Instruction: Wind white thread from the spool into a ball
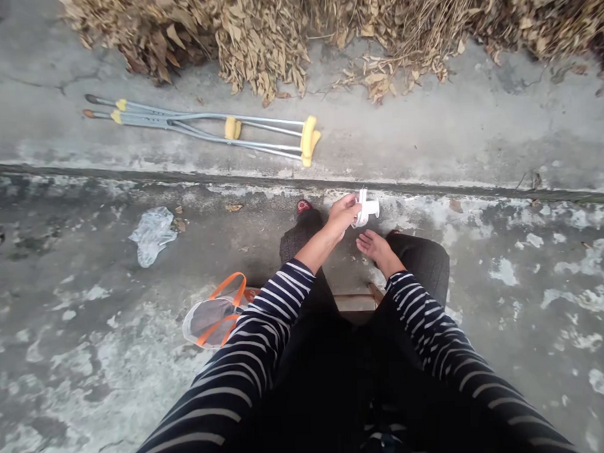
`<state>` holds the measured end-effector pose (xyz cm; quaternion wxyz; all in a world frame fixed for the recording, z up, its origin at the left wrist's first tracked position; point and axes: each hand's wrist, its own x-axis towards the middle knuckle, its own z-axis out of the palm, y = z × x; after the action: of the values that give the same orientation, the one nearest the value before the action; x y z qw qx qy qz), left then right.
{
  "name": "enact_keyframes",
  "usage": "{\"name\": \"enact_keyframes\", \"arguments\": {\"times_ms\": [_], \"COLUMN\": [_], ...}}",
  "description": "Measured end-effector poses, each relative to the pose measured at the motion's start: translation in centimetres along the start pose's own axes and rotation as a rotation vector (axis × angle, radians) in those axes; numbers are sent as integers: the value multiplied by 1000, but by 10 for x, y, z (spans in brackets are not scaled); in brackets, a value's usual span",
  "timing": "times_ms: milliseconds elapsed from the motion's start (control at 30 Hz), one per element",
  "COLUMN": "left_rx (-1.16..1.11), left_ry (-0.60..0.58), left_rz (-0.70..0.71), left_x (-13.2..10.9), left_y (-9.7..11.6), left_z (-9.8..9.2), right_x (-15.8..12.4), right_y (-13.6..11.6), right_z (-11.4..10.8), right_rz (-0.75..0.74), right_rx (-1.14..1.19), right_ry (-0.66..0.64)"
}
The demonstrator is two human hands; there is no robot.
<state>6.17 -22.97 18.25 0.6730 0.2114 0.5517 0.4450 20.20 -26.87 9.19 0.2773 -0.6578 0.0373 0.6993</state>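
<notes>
My left hand (343, 215) is closed on a white object (370, 208), which looks like a spool with a wide round flange and a narrower hub pointing right. Its fingers grip the flange from the left side. Just below the object, my right hand (373, 245) is open with the palm turned up and the fingers apart, pointing left. Nothing lies in it, and a small gap separates it from the white object. Both hands are above the concrete ground between my knees.
Crutches (198, 131) with yellow pads lie on the raised concrete ledge (458, 133), below dry leaves (258, 41). A crumpled clear plastic bag (153, 236) is on the ground at left. A bag with orange handles (216, 320) stands beside my left leg. Wooden seat parts (354, 303) show between my legs.
</notes>
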Motion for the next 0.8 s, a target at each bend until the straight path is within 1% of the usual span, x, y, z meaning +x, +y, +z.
{"name": "enact_keyframes", "arguments": {"times_ms": [100,200,233,300,333,367,433,533,633,700,800], "left_rx": [30,50,61,91,107,124,156,196,251,297,347], "left_ry": [-34,-102,-127,-170,-184,-194,-206,-224,-232,-237,-270], "left_rz": [68,152,175,221,246,272,321,387,484,540,553], "left_x": [-9,-22,-26,-35,-40,-44,-52,-63,-71,-75,-81], "left_y": [12,28,34,44,48,52,58,63,64,64,65], "left_z": [4,10,12,17,20,22,26,30,30,29,25], "right_x": [-26,-58,-71,-97,-111,-124,-147,-169,-177,-181,-187], "right_y": [-17,-48,-60,-83,-93,-101,-111,-110,-101,-97,-96], "right_z": [-6,-15,-18,-20,-20,-19,-15,-9,-3,0,4], "right_rz": [-159,-367,-508,-774,-880,-951,-1032,-1066,-1045,-1060,-1098], "right_rx": [-7,-37,-105,-291,-377,-458,-601,-730,-723,-683,-669], "right_ry": [-43,-97,-155,-311,-354,-384,-414,-434,-456,-436,-376]}}
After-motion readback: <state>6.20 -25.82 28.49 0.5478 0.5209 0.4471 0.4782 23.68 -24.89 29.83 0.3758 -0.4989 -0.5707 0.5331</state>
